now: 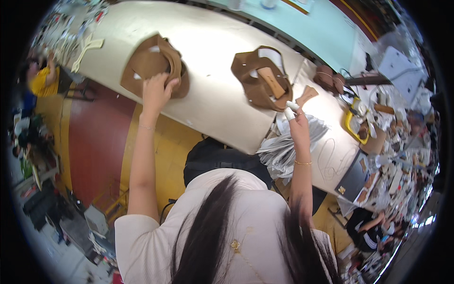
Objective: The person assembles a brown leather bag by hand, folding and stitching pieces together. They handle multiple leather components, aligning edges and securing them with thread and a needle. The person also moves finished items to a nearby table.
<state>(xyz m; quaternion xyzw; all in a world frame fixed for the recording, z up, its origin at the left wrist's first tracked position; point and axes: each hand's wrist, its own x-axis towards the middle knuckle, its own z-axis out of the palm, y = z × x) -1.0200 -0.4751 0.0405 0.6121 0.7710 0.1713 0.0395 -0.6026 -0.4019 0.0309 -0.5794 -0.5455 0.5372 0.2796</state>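
Note:
My left hand [156,94] is closed on the near side of a brown bag [140,64], which stands slightly blurred on the left of the table. The bag's curved handle rises beside my thumb. A second brown bag [246,71] lies farther right, its mouth showing a white inside and a tan leather strap piece [271,83]. By this bag's near right corner is my right hand [298,124], with white covers on two fingertips. Those fingers are stretched and apart, and I see nothing held in them. A loose tan leather piece [308,95] lies just beyond them.
The cream table [208,111] runs across in front of me. Grey-white sheets [293,146] are piled by its near edge, right of a black chair [222,158]. A yellow tray [352,124], a dark box [353,175] and clutter stand at right. Other people sit farther off.

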